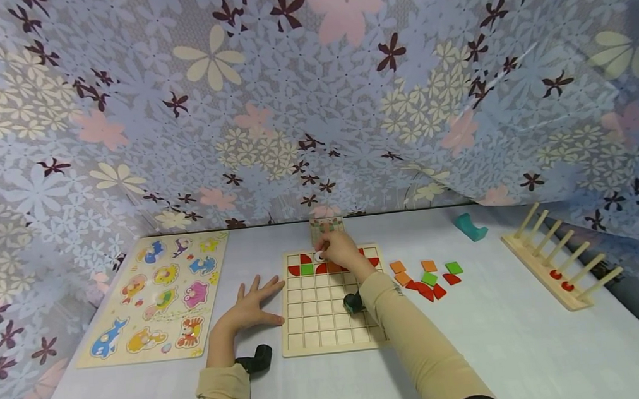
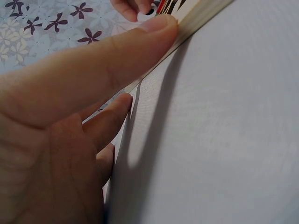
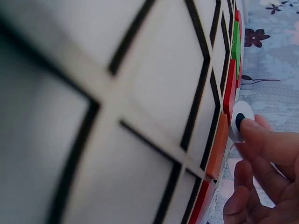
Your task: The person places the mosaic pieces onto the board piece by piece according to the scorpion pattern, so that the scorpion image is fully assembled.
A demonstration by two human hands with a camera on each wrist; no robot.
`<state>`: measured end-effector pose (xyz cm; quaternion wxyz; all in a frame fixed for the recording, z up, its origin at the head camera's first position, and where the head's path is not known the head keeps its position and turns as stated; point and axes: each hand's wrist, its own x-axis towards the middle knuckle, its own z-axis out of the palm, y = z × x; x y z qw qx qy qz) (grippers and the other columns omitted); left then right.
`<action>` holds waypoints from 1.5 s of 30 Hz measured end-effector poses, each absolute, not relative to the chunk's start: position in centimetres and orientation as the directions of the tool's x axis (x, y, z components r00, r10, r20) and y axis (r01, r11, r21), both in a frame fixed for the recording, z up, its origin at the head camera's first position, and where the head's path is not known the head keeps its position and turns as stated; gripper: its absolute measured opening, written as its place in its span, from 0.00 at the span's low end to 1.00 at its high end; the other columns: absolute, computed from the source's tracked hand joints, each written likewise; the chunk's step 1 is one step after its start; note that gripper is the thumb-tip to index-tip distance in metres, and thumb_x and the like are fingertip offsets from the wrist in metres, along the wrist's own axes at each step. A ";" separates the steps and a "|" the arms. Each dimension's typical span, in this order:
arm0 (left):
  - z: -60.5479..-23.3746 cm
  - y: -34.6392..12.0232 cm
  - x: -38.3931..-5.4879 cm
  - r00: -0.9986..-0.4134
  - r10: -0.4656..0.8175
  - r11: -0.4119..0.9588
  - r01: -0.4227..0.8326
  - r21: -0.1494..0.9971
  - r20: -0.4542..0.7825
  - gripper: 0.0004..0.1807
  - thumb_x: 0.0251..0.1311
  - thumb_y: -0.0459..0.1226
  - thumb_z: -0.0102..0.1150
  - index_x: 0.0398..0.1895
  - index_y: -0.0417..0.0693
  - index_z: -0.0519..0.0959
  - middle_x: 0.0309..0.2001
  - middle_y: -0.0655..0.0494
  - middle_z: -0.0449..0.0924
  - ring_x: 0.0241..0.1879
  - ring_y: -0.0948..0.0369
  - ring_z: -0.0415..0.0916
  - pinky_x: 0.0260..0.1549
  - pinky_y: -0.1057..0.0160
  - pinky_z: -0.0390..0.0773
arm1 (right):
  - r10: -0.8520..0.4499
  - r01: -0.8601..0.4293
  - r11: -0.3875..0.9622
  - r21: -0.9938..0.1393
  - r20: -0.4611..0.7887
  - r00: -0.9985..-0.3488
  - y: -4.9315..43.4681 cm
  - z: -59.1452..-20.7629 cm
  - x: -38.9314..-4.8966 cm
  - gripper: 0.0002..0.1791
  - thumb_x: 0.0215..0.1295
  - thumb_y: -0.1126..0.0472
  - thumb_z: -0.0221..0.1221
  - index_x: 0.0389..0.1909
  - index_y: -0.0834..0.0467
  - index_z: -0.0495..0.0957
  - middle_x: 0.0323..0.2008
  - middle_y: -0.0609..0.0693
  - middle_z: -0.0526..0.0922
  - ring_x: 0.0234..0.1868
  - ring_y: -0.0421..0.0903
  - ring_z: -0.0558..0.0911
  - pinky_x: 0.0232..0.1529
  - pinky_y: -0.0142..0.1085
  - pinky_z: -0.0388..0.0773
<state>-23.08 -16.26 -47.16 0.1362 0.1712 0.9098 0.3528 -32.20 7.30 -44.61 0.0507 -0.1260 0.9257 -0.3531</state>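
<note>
A wooden grid board [image 1: 309,314] lies on the table, with red pieces [image 1: 294,270] and a green square [image 1: 306,269] in its far rows. My right hand [image 1: 339,248] reaches over the far rows. In the right wrist view, its thumb and fingers pinch a white round eye piece [image 3: 237,128] with a black spot, right by an orange square [image 3: 217,147] on the board. My left hand [image 1: 249,310] rests at the board's left edge, fingers spread, thumb and a fingertip at the rim. Behind the board stands a patterned card [image 1: 316,230], partly hidden by my right hand.
Loose orange squares [image 1: 398,267], green squares [image 1: 453,267] and red pieces [image 1: 439,291] lie right of the board. An animal puzzle [image 1: 219,259] lies at left. Farther right are a teal curved piece [image 1: 470,229] and a wooden peg rack [image 1: 576,300] with red beads. A floral cloth hangs behind.
</note>
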 end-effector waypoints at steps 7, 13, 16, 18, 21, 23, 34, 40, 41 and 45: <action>-47.1 -16.2 -23.0 -0.906 0.403 0.696 0.213 0.685 -0.127 0.46 0.40 0.42 0.72 0.66 0.45 0.63 0.70 0.45 0.52 0.70 0.40 0.30 0.63 0.40 0.22 | -0.324 -0.278 0.805 -0.525 0.004 -0.946 7.1 -44.2 -31.8 0.09 0.55 0.68 0.62 0.38 0.58 0.83 0.35 0.53 0.83 0.38 0.49 0.80 0.40 0.40 0.77; -47.2 -16.3 -23.0 -0.905 0.405 0.699 0.216 0.681 -0.128 0.46 0.40 0.42 0.72 0.66 0.45 0.63 0.70 0.45 0.52 0.70 0.40 0.30 0.63 0.40 0.22 | -0.339 -0.301 0.833 -0.465 0.003 -0.941 6.9 -44.2 -31.8 0.11 0.57 0.68 0.61 0.41 0.58 0.83 0.38 0.53 0.84 0.39 0.50 0.81 0.36 0.39 0.78; -47.2 -16.3 -23.0 -0.906 0.403 0.699 0.213 0.682 -0.131 0.46 0.40 0.42 0.72 0.66 0.45 0.63 0.70 0.45 0.51 0.70 0.40 0.30 0.63 0.40 0.22 | -0.331 -0.299 0.848 -0.437 0.004 -0.944 6.9 -44.3 -31.9 0.11 0.56 0.67 0.62 0.40 0.57 0.84 0.37 0.51 0.84 0.39 0.50 0.81 0.38 0.41 0.79; -47.3 -16.3 -23.0 -0.906 0.401 0.700 0.210 0.682 -0.133 0.46 0.40 0.42 0.72 0.66 0.45 0.63 0.70 0.45 0.51 0.70 0.40 0.30 0.63 0.40 0.22 | -0.326 -0.294 0.851 -0.435 0.002 -0.945 6.8 -44.3 -31.9 0.10 0.55 0.66 0.62 0.39 0.56 0.84 0.36 0.51 0.84 0.39 0.49 0.81 0.39 0.42 0.78; -47.3 -16.4 -23.0 -0.906 0.401 0.701 0.210 0.681 -0.134 0.46 0.39 0.42 0.72 0.66 0.45 0.63 0.70 0.45 0.51 0.70 0.40 0.29 0.63 0.40 0.22 | -0.319 -0.283 0.848 -0.449 -0.005 -0.948 6.8 -44.2 -32.0 0.08 0.55 0.66 0.63 0.37 0.56 0.84 0.35 0.51 0.84 0.39 0.49 0.81 0.41 0.42 0.78; -47.4 -16.4 -23.0 -0.907 0.398 0.704 0.206 0.680 -0.137 0.46 0.39 0.42 0.72 0.66 0.46 0.63 0.70 0.46 0.52 0.70 0.41 0.29 0.64 0.40 0.22 | -0.316 -0.276 0.846 -0.456 -0.012 -0.949 6.7 -44.2 -32.0 0.08 0.55 0.65 0.63 0.36 0.56 0.84 0.34 0.50 0.84 0.39 0.49 0.81 0.41 0.42 0.78; -47.2 -16.2 -23.0 -0.903 0.403 0.696 0.197 0.690 -0.149 0.45 0.41 0.42 0.71 0.67 0.47 0.63 0.71 0.48 0.50 0.71 0.42 0.28 0.64 0.41 0.22 | -0.307 -0.263 0.852 -0.453 -0.026 -0.951 6.9 -44.1 -31.9 0.09 0.55 0.64 0.64 0.38 0.56 0.84 0.35 0.50 0.84 0.38 0.48 0.81 0.39 0.41 0.78; -47.2 -16.3 -22.9 -0.902 0.410 0.689 0.209 0.694 -0.136 0.46 0.40 0.42 0.71 0.67 0.46 0.62 0.71 0.46 0.50 0.70 0.42 0.28 0.64 0.41 0.22 | -0.277 -0.218 0.820 -0.530 -0.034 -0.960 7.3 -43.5 -31.7 0.15 0.56 0.65 0.62 0.47 0.57 0.81 0.30 0.50 0.81 0.29 0.46 0.76 0.27 0.34 0.71; -47.2 -16.3 -22.9 -0.901 0.414 0.686 0.215 0.695 -0.131 0.46 0.40 0.42 0.71 0.67 0.45 0.62 0.71 0.46 0.50 0.70 0.41 0.29 0.63 0.40 0.22 | -0.268 -0.203 0.805 -0.557 -0.036 -0.963 7.4 -43.5 -31.6 0.15 0.57 0.65 0.61 0.47 0.57 0.81 0.30 0.51 0.80 0.28 0.46 0.75 0.26 0.33 0.69; -47.2 -16.4 -22.9 -0.899 0.421 0.682 0.226 0.696 -0.121 0.46 0.40 0.41 0.71 0.67 0.45 0.62 0.71 0.45 0.50 0.70 0.41 0.29 0.63 0.40 0.22 | -0.242 -0.164 0.742 -0.650 -0.031 -0.970 8.4 -43.4 -31.2 0.16 0.58 0.64 0.60 0.49 0.57 0.80 0.34 0.51 0.78 0.31 0.46 0.74 0.27 0.34 0.69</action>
